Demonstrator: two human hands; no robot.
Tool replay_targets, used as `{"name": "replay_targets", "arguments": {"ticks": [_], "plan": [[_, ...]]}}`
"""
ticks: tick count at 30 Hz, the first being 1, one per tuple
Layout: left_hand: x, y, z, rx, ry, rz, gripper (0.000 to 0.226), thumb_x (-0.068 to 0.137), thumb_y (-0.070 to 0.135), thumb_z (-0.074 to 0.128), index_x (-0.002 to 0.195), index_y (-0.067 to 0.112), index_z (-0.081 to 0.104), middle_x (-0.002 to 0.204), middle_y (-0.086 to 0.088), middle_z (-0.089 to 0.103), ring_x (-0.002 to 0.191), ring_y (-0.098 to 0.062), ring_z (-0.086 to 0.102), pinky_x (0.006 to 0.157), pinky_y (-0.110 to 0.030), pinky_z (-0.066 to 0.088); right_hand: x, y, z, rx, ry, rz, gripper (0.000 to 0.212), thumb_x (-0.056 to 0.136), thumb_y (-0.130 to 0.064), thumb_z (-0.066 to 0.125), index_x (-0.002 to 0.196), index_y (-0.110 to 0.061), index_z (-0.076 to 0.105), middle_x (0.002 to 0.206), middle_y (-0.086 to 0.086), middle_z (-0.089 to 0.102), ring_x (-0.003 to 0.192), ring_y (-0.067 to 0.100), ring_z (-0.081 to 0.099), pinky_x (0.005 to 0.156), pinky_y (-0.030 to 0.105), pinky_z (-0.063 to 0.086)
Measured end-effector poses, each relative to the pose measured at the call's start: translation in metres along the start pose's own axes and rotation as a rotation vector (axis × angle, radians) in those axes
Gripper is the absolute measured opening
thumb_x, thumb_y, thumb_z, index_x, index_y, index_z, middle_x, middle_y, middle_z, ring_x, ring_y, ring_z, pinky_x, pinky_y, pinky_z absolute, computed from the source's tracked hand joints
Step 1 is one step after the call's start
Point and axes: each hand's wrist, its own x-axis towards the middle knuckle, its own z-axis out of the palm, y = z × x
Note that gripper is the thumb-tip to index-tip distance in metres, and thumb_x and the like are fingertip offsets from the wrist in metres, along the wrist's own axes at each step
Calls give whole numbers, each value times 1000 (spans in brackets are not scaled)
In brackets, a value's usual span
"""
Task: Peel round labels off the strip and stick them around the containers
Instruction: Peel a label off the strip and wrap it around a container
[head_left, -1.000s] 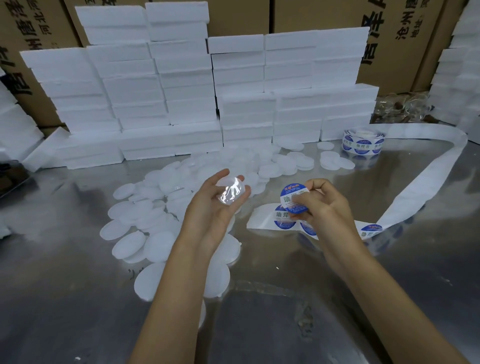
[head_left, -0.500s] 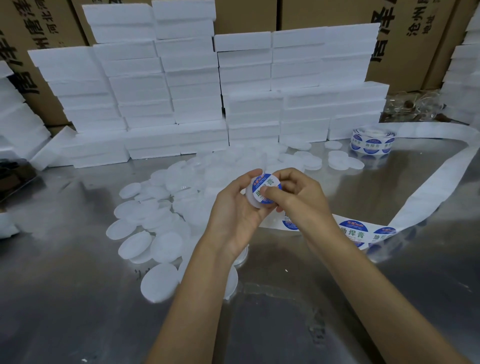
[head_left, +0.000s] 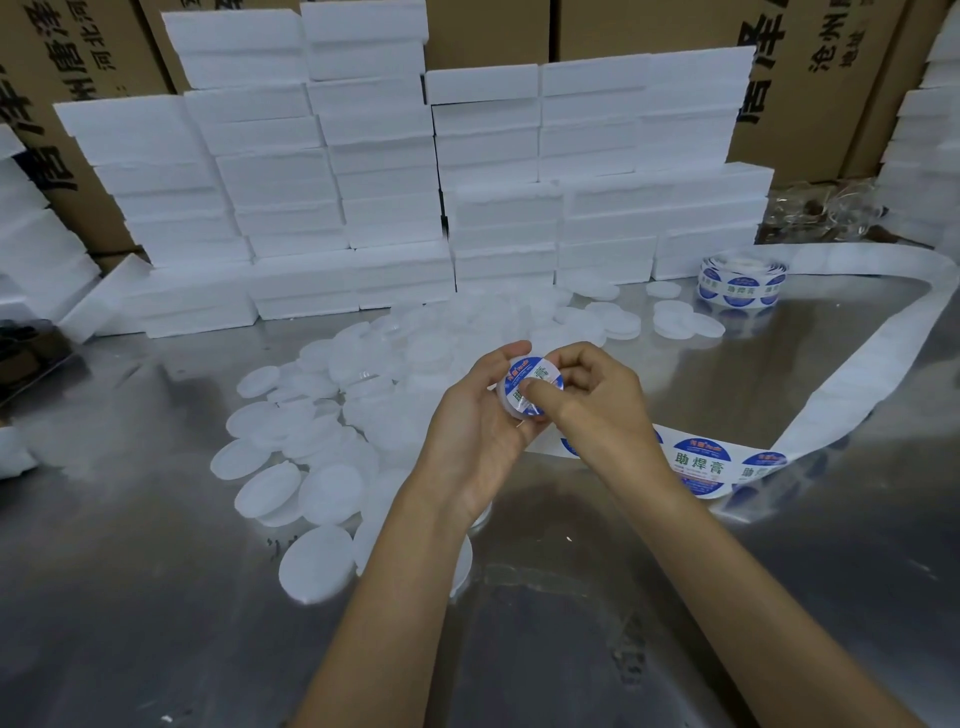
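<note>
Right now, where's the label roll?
In the head view, the label roll sits far right on the metal table, against the foot of the white foam box stack, with loose white lids just left of and in front of it.

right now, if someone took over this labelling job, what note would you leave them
Left hand: grips one small round container by its rim, above the metal table.
Right hand: fingers curled, thumb pressing a round label onto that container's face.
Label strip: lies to the right with labels left on it; a roll sits at the back.
Done: this label is on and being smoothed.
Left: a pile of unlabelled containers to the left of the hands, in front of the white foam boxes.
</note>
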Motion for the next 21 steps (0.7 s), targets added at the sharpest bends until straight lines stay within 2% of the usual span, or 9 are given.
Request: {"name": "replay_targets", "arguments": {"ticks": [7,11,12,14,17,19,21], "plan": [[1,-3,3,19,-19,26,22,98,8,48,116,3,59,104,-19,67,88,-29,69,77,-33,59,1,4,2,-53,39,-21,15,78,-17,77,84,-20,64,80,1,73,72,18,68,57,27,44],[-1,-4,1,50,-35,44,34,91,-2,38,117,3,60,105,-19,69,94,-30,68,81,-35,58,0,4,0,-98,63,-36,16,76,-19,78,84,-21,65,79,-3,73,76,16,70,68,35,55],[-1,-5,0,62,-35,48,38,89,-5,37,118,3,60,107,-19,69,95,-31,69,83,-36,58,-1,4,0,-123,75,-50,16,76,-21,78,84,-22,64,78,-5,72,74,12,69,71,35,56],[-2,-5,0,74,-39,59,40,88,-8,35,119,4,58,112,-20,71,96,-31,72,87,-37,58,-1,7,-2,-197,104,-82,25,73,-29,82,89,-25,62,77,-9,67,68,2,63,69,27,53],[-2,-5,0,49,-45,69,36,93,-6,38,123,4,56,126,-21,67,112,-37,68,100,-43,54,2,11,-7,-244,118,-43,50,67,-47,85,100,-24,55,80,-10,56,68,4,56,65,25,48],[-1,-5,1,46,-42,66,32,96,-4,40,122,6,56,130,-21,65,119,-36,64,103,-43,51,2,15,-10,-304,114,-50,52,69,-54,81,98,-23,52,79,-10,53,69,7,55,63,27,47],[-1,-5,2,19,-45,57,26,99,1,41,118,7,57,132,-21,64,123,-35,62,100,-39,52,-1,19,-9,-398,115,-112,49,74,-61,73,90,-22,48,72,-11,50,64,7,51,58,25,40]]}}
